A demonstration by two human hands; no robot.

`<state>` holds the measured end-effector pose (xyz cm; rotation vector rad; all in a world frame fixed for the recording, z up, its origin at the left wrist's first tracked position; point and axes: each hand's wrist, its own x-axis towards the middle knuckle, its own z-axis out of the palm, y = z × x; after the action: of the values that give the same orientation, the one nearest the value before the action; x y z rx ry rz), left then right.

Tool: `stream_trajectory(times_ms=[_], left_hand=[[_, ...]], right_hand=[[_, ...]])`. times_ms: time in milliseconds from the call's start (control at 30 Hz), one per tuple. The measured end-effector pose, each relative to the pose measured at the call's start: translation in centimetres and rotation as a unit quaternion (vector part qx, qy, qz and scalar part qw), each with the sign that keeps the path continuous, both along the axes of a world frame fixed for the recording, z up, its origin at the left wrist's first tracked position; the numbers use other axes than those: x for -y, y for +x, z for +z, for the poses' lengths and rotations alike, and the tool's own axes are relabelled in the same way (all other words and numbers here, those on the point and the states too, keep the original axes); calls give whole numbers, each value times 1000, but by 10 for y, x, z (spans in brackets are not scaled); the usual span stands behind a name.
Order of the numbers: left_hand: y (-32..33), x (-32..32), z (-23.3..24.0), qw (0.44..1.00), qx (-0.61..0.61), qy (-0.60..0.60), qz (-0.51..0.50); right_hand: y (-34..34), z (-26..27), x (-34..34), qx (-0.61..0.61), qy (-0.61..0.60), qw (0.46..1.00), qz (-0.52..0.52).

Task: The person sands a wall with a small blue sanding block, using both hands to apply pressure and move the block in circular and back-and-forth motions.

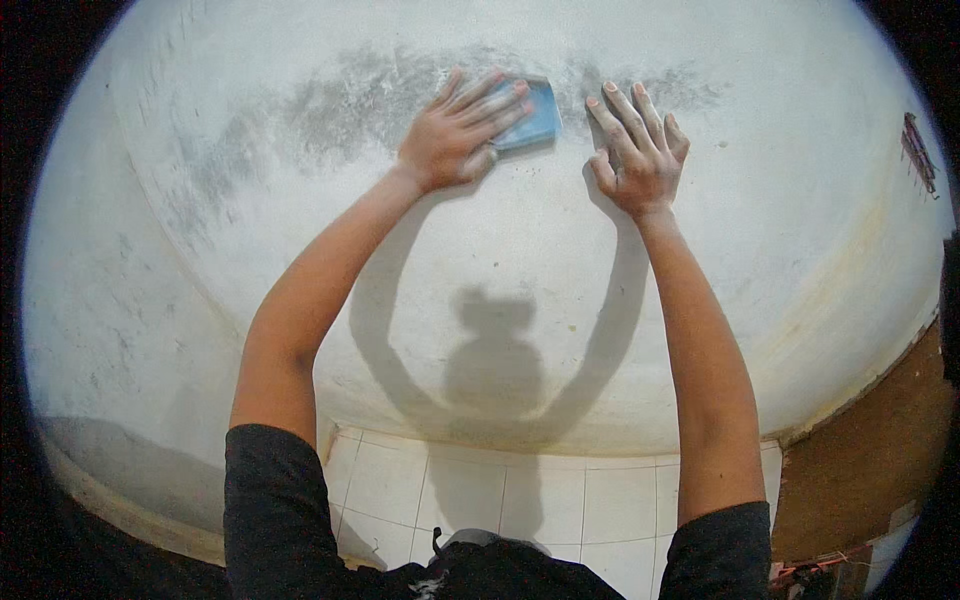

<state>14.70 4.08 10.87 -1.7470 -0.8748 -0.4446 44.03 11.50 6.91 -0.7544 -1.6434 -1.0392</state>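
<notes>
My left hand (461, 131) lies on a blue, flat rectangular block or pad (536, 116), its fingers spread over the pad's left part and pressing it against a white wall (487, 225). What the pad is made of I cannot tell. To the right of it, my right hand (637, 150) rests with its fingertips on the wall, fingers apart and nothing in it. Pale dust coats the fingers of both hands. Dark grey smudges (322, 105) spread over the wall to the left of the pad and behind both hands.
A side wall (112, 300) meets this one at the left. White floor tiles (465, 487) lie below, with a brown surface (862, 450) at the lower right. A dark rack or hook strip (919, 154) hangs at the far right. My shadow falls on the wall.
</notes>
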Motion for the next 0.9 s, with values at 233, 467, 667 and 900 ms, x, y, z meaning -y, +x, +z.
stream_trajectory(times_ms=[233, 467, 667, 900], left_hand=[[-22, 4, 23, 999, -31, 9, -28], [-9, 0, -31, 978, -133, -153, -52], [-13, 6, -15, 993, 101, 20, -49], [8, 4, -30, 997, 40, -45, -53]], right_hand=[[-1, 2, -1, 0, 18, 1000, 7], [0, 0, -4, -10, 24, 1000, 16], [-2, 1, 1, -9, 6, 1000, 0], [2, 1, -2, 0, 0, 1000, -17]])
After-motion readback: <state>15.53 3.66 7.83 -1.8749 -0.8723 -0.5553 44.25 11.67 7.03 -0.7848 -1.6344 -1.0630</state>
